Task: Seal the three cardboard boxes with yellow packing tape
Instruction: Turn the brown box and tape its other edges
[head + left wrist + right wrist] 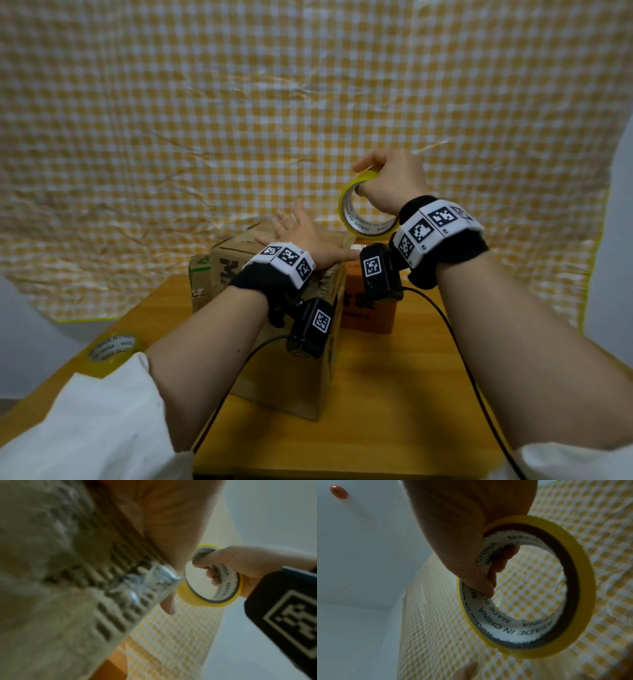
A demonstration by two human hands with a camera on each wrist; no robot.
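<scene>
Pulling a strip off, the right hand (390, 181) hooks its fingers through the yellow packing tape roll (368, 214), raised just past the brown cardboard box (274, 342) on the wooden table (394, 394). Flat and spread, the left hand (301, 236) pins the top, and should stay firm near the edge. Room is open above; the orange box (370, 308) crowds the right side.

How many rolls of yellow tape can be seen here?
2: one roll is held up by the right hand above the boxes; the second roll lies on the table's left edge.
</scene>
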